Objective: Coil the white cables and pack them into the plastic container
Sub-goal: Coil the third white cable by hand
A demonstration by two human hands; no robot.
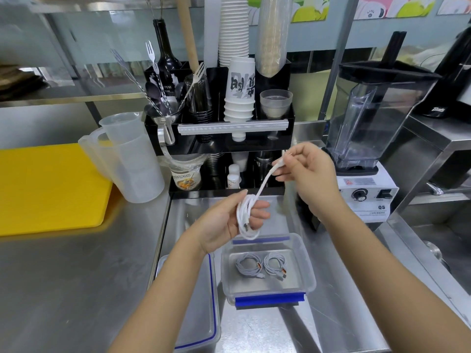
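Fingers point(257, 208) of the left hand point(229, 220) curl round a half-wound white cable point(246, 215); the right hand point(305, 171) pinches its free end. 2 coiled cables point(261, 267) already lie in the container point(309, 278) below. Next, probably: wind the tail, then lower it in.

The left hand point(226, 220) grips a half-coiled white cable point(248, 217); the right hand point(308, 171) pinches its free end. Two coiled cables point(262, 266) lie in the plastic container point(305, 263) below.
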